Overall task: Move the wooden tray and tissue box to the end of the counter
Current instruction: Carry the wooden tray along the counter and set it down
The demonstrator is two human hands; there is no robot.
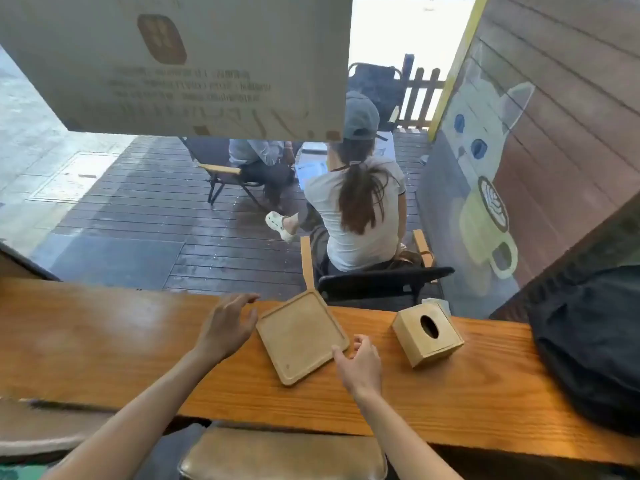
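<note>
Neither grip holds anything: our left hand (227, 325) hovers spread beside the wooden tray (302, 336), our right hand (360, 363) curls open at its near corner. We judge the tray pickup is starting; next, clasp both edges. The tissue box (427, 334) waits just right on the bench (104, 341).

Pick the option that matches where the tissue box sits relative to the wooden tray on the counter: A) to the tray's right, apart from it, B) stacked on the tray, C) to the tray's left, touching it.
A: the tissue box stands right of the wooden tray, with bare counter between them.
</note>
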